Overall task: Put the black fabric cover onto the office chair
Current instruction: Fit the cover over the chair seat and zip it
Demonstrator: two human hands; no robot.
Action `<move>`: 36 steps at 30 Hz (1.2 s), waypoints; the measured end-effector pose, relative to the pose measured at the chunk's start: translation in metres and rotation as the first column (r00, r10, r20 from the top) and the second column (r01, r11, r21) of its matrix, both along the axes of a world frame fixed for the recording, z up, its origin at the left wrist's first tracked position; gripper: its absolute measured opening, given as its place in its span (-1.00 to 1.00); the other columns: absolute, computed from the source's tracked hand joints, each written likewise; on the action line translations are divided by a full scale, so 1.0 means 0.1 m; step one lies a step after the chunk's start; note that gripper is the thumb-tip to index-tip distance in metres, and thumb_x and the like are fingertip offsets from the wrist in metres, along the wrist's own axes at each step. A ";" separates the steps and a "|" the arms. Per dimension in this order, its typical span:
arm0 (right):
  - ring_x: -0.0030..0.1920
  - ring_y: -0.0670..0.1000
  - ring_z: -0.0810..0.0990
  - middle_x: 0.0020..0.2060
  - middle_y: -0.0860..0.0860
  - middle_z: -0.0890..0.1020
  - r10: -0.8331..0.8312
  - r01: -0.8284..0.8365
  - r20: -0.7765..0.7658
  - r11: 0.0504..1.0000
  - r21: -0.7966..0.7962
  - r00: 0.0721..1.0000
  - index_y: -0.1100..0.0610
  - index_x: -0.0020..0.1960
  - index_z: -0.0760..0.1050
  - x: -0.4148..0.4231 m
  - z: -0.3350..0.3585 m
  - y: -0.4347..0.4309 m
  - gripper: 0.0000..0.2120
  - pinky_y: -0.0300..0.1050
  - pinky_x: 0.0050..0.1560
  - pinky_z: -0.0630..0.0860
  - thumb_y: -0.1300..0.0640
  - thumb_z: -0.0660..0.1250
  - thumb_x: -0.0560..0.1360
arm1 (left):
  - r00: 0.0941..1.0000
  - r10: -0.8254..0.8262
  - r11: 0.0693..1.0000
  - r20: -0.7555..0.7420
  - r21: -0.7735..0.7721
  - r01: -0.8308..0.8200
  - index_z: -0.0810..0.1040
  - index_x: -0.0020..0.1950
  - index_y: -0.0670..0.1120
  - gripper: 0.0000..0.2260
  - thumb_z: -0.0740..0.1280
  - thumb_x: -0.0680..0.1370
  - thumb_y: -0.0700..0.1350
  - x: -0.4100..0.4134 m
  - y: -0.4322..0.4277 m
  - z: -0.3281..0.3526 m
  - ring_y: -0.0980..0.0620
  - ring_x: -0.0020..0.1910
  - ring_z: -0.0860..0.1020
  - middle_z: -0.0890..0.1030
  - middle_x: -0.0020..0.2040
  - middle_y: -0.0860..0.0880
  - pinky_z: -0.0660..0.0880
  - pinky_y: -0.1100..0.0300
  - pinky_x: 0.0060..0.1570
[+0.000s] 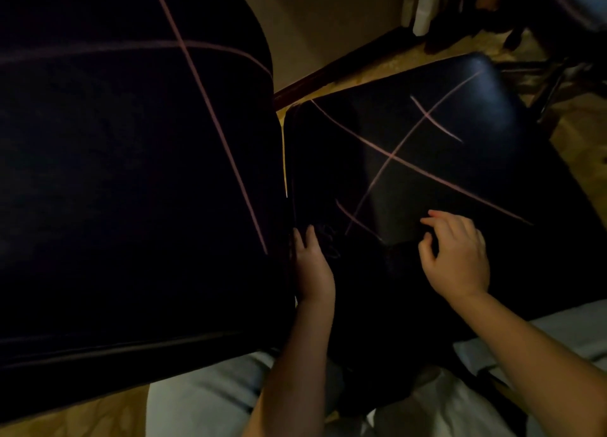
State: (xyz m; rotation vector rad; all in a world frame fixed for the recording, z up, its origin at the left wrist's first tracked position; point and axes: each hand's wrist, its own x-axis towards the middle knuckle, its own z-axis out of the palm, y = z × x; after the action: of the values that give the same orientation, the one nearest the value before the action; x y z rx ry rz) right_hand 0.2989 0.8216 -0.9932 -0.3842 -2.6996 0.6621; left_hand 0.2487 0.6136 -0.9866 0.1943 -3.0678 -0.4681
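The black office chair fills the view: its backrest [131, 173] at the left and its seat [443, 160] at the right, both black with thin pink seam lines. Black fabric cover [354, 288] lies dark and bunched over the near part of the seat; its edges are hard to tell in the dim light. My left hand [312, 265] reaches into the gap between backrest and seat, fingers straight against the fabric. My right hand [456, 256] rests on the seat's near part with fingers loosely curled, fingertips touching the surface.
A patterned yellowish floor [410, 58] shows beyond the seat, with a dark skirting board [328, 78] and pale wall behind. Dark chair legs or furniture [542, 26] stand at the top right. My light trousers [203, 400] show at the bottom.
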 end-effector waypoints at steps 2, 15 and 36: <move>0.13 0.09 0.46 0.14 0.07 0.59 0.000 0.000 0.008 1.000 -0.005 1.000 0.16 0.08 0.56 0.00 0.01 0.00 -0.65 0.05 0.11 0.41 0.06 0.11 0.44 | 1.000 0.010 1.000 0.021 0.020 -0.010 0.34 0.49 -0.11 -0.53 0.21 0.58 -0.36 -0.06 0.03 0.05 -0.18 0.44 0.34 0.29 0.50 -0.21 0.29 -0.03 0.43; 0.15 0.10 0.46 0.14 0.09 0.59 0.001 -0.001 0.005 1.000 -0.002 1.000 0.18 0.09 0.56 0.00 0.03 -0.01 -0.65 0.06 0.12 0.41 0.07 0.12 0.45 | 0.998 0.009 0.995 0.068 0.101 -0.016 0.26 0.53 -0.01 -0.44 0.26 0.57 -0.31 0.91 -0.05 0.08 -0.18 0.39 0.41 0.03 0.59 -0.07 0.55 -0.04 0.15; 0.12 0.06 0.45 0.13 0.07 0.59 -0.011 0.010 0.026 1.000 0.012 1.000 0.15 0.07 0.56 -0.01 0.01 -0.01 -0.63 0.03 0.08 0.44 0.04 0.10 0.43 | 0.996 0.019 1.000 -0.082 0.020 -0.018 0.51 0.37 -0.07 -0.51 0.38 0.45 -0.35 0.14 0.13 0.11 -0.23 0.41 0.35 0.27 0.50 -0.19 0.36 -0.09 0.37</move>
State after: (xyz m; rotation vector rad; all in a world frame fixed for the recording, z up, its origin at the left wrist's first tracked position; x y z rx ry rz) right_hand 0.2979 0.8209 -0.9926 -0.4065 -2.7233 0.6417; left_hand 0.2630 0.6266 -0.9752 0.1985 -2.9802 -0.4921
